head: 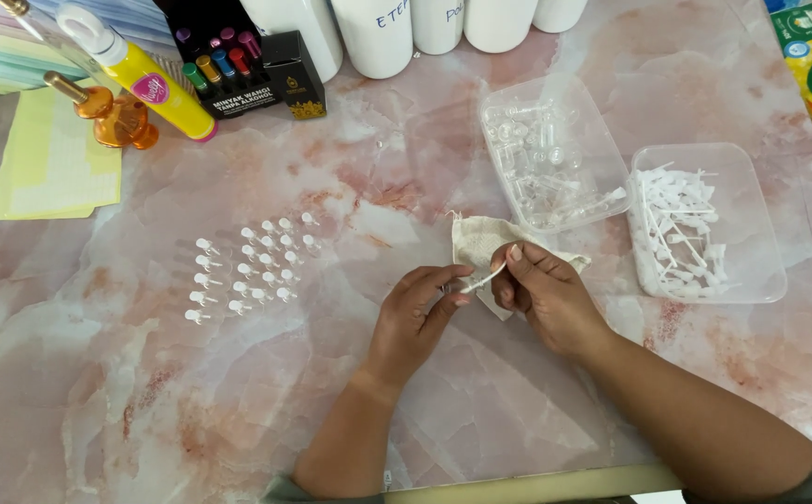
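Both forearms are seen near the camera over the pink marble table [145, 392]. A thin white sprayer tube [486, 278] is pinched between left hand [415, 322] and right hand [541, 294] — each grip closed on it, over a cream cloth [480, 238]. Left — rows of small capped vials [247, 266]. Far right — two clear trays [751, 215].

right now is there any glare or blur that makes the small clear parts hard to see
Head view: soft, even light, with faint glare on the marble-pattern tabletop. The rows of small vials are sharp. The parts in the clear tray blur together. The left hand and right hand are sharp.
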